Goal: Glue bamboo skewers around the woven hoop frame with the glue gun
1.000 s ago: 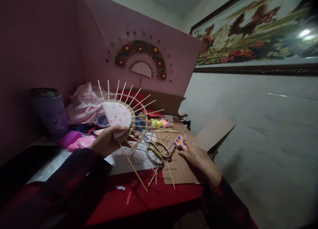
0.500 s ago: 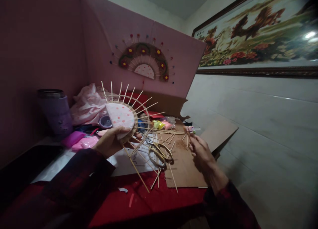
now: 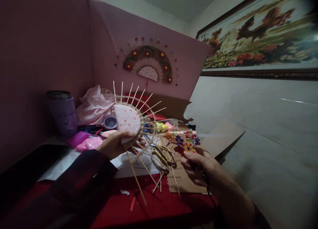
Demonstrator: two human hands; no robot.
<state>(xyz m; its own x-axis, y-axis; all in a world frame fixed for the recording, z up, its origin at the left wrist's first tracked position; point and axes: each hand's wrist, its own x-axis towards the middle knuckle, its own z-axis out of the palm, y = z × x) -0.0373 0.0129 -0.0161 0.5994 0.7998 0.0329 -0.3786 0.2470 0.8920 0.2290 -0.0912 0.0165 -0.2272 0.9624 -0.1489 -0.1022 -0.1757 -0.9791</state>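
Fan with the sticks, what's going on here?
A person's left hand holds the half-round fan at its dotted centre. The right hand grips a flower-patterned glue gun, its tip pointing toward the fan. Gold-handled scissors lie between the hands, and a decorated fan shows on the pink board behind.

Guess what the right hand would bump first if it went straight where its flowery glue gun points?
The right hand would probably meet the stick frame first, as the glue gun points toward it; depth is unclear.

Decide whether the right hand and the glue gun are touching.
Touching. The head view shows the right hand closed around the lower part of the glue gun, no gap between them.
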